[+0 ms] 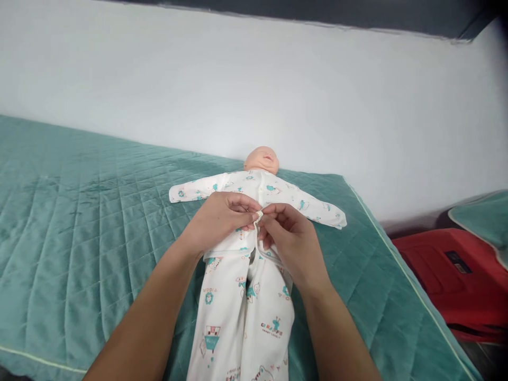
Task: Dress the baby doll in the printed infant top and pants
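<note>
A baby doll (262, 160) lies on its back on a teal quilted bed cover (79, 211), head toward the wall, arms spread. It wears a white romper (242, 307) printed with teal cartoon figures. My left hand (220, 217) and my right hand (291, 241) meet over the doll's belly. Both hands are closed in a pinch on the romper's front edge, at a small white fastening between their fingertips. The romper's upper front appears closed; below my hands the front hangs partly apart.
A white wall (278, 79) rises just behind the bed. To the right of the bed's edge sits a red object (448, 275) with a dark label, and a teal cushion corner (484, 217) shows at the far right.
</note>
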Action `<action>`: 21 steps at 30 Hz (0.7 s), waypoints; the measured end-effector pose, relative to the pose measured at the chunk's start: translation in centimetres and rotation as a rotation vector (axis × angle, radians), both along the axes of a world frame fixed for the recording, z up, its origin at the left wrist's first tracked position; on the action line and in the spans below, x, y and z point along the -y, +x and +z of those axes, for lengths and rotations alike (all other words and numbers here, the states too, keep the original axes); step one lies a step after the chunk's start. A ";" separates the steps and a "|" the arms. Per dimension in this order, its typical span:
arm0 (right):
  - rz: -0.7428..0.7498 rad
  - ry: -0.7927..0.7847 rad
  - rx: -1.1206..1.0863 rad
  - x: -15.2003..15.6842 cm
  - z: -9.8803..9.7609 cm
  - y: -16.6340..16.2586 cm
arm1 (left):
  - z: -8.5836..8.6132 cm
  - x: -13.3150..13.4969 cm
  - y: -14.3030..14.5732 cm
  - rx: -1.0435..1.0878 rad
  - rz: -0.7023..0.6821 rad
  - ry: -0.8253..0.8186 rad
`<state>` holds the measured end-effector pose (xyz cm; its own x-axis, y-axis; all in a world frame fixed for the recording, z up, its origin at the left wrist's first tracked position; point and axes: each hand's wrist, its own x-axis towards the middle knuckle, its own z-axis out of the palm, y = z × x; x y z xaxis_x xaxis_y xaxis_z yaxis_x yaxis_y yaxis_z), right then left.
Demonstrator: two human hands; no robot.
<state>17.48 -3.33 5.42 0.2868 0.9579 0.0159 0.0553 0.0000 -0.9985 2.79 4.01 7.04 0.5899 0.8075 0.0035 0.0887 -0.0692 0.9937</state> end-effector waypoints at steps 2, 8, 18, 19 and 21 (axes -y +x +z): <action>0.009 -0.007 -0.013 0.0 0.0 0.1 | 0.0 0.0 -0.1 -0.018 0.002 -0.005; -0.009 -0.029 0.011 -0.1 0.1 0.0 | 0.0 0.0 0.4 0.006 0.037 -0.060; -0.068 -0.025 0.068 -0.1 -0.3 -0.5 | -0.5 0.2 1.2 0.031 0.116 -0.104; -0.068 -0.027 0.069 -0.1 -0.3 -0.5 | -0.5 0.2 1.2 0.038 0.117 -0.106; -0.064 -0.029 0.072 -0.2 -0.4 -0.5 | -0.6 0.2 1.2 0.046 0.122 -0.100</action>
